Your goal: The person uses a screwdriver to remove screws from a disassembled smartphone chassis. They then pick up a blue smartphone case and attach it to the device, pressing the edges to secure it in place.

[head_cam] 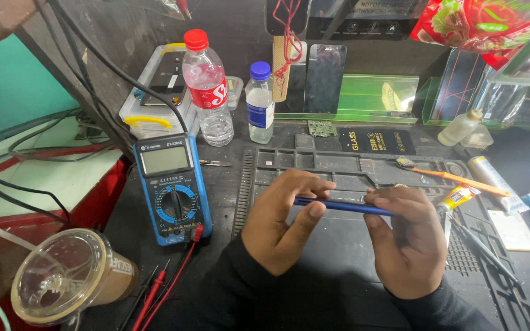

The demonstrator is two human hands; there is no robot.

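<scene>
**Inspector:** Report the hands.

**Assistant:** The left hand (280, 224) and right hand (406, 239) hold a thin blue phone (345, 206) edge-on between them, above the dark work mat (338, 263) at the centre of the bench. The left grip is closed on the near end, thumb under and fingers curled over the top. The right grip is closed on the far end in the same manner.

**Inspector:** State of the phone?

**Assistant:** Only its edge shows. Whether the body is opened or sealed cannot be told from this angle. No tool is in either hand.

**Inspector:** Progress, then?

**Assistant:** In my judgement, early or at a checking stage: the phone is lifted clear of the mat, and no loose parts of it are seen near it. An orange-handled brush (455, 176) and a small glue tube (458, 197) lie at about two o'clock from the hands, both untouched.

**Inspector:** Other items?

**Assistant:** A blue multimeter (173, 190) lies at nine o'clock, with its red probes (157, 288) trailing toward seven. A lidded plastic cup (69, 276) lies at eight o'clock. Two bottles stand at eleven to twelve o'clock: a red-capped bottle (207, 92) and a blue-capped bottle (259, 104). A small green circuit board (321, 128) lies at twelve o'clock.
</scene>
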